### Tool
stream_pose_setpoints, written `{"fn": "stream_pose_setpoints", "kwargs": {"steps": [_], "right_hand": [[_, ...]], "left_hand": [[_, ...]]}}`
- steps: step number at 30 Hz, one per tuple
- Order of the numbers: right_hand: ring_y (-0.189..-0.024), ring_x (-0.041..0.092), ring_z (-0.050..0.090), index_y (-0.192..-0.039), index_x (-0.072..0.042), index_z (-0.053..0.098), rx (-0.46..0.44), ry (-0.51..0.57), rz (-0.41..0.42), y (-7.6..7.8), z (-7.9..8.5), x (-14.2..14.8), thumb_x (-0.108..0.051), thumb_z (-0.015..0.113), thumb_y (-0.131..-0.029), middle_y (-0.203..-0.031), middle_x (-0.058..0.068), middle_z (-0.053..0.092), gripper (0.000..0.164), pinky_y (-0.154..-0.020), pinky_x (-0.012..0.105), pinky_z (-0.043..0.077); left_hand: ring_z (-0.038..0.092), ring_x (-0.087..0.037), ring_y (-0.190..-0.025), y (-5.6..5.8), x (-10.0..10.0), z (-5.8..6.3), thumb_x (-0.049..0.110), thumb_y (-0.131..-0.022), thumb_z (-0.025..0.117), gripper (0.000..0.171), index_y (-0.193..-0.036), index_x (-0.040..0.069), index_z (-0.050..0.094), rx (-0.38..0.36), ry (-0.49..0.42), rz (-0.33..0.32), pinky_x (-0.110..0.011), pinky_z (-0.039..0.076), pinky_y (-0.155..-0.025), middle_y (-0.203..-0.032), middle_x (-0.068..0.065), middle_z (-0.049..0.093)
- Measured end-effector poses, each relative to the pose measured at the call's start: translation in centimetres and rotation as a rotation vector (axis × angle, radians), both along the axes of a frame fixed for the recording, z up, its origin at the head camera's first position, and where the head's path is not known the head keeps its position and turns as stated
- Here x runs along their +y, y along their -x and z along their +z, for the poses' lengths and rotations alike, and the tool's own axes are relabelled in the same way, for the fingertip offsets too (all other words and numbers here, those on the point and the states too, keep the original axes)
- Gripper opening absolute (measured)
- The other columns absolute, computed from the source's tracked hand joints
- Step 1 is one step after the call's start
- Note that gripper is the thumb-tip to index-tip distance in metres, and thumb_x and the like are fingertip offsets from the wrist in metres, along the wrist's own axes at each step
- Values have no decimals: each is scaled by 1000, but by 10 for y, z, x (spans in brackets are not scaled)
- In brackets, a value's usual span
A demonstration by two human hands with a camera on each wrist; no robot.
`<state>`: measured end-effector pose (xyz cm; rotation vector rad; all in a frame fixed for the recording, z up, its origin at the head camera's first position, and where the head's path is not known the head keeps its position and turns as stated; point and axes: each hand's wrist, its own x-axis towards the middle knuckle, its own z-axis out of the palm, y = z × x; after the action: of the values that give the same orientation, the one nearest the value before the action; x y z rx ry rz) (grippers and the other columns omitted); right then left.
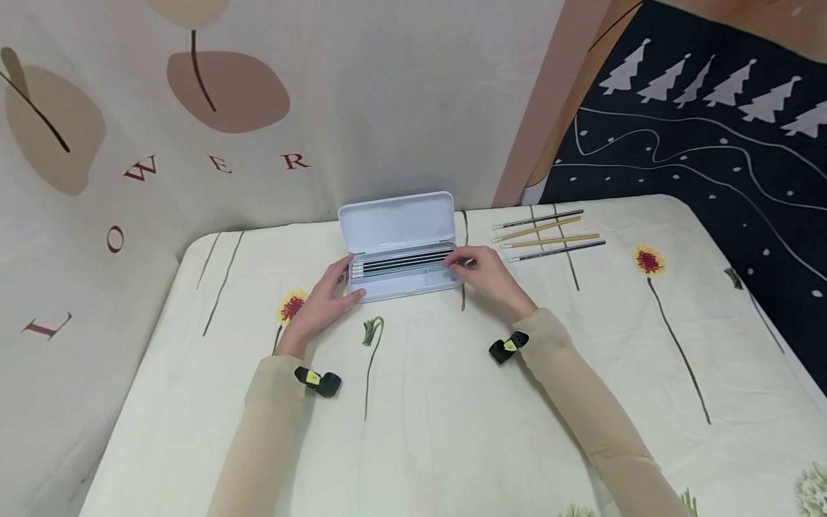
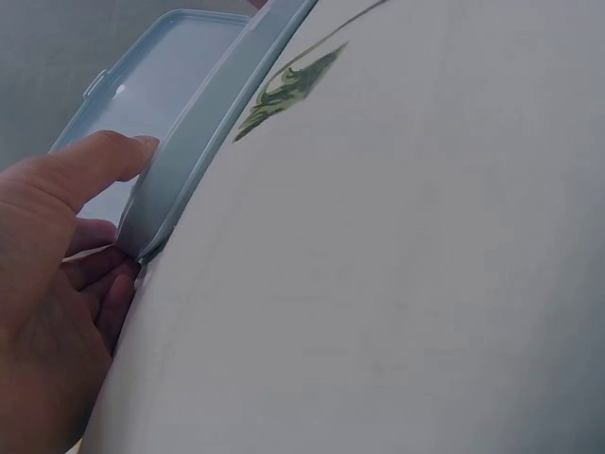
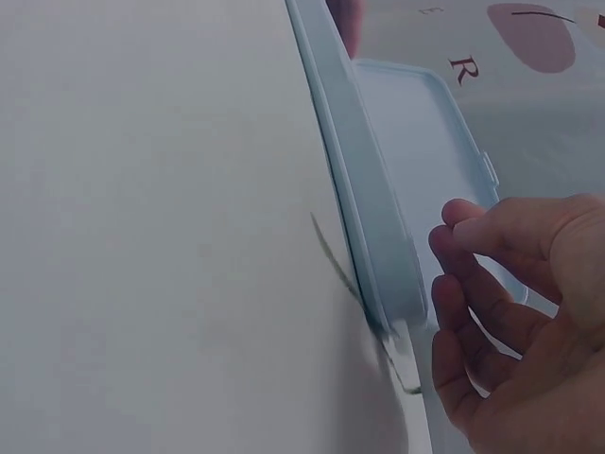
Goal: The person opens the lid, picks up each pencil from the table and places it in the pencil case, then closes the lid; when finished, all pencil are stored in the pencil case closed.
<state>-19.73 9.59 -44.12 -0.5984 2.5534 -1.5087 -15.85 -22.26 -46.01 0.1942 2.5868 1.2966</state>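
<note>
A pale blue pencil case (image 1: 405,290) lies on the cloth with its lid (image 1: 397,224) raised at the back. Several dark-striped pencils (image 1: 403,263) lie side by side inside, white eraser ends to the left. My left hand (image 1: 321,305) holds the case's left end; in the left wrist view the thumb (image 2: 118,159) is at the rim and the other fingers bend behind the end. At the right end, my right hand (image 1: 483,275) has thumb and forefinger pinched together at the tip of the front pencil. The right wrist view hides the pencil itself.
Right of the case, two yellow pencils (image 1: 550,241) and two dark pencils (image 1: 557,250) lie loosely spread. A flower-printed cloth (image 1: 420,402) covers the table. A printed curtain (image 1: 400,108) hangs behind, close to the lid, and a dark cloth with tree shapes (image 1: 698,143) hangs at the right.
</note>
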Motion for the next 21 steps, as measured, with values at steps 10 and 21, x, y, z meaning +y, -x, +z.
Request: {"fn": "stream_pose_setpoints", "kwargs": {"steps": [10, 21], "right_hand": [[-91, 23, 59, -100, 1, 72, 5, -13, -44, 3, -3, 25, 3, 59, -91, -104, 13, 69, 16, -83, 35, 47], [-95, 24, 59, -101, 1, 72, -16, 1, -105, 6, -4, 55, 2, 59, -92, -107, 15, 67, 16, -84, 35, 47]], "left_hand": [[24, -35, -141, 1, 0, -2, 34, -94, 64, 80, -156, 16, 16, -19, 7, 10, -53, 22, -112, -159, -10, 16], [21, -34, -142, 0, 1, -1, 32, -94, 64, 80, -156, 17, 16, -28, 6, 19, -53, 19, -113, -159, -10, 15]]}}
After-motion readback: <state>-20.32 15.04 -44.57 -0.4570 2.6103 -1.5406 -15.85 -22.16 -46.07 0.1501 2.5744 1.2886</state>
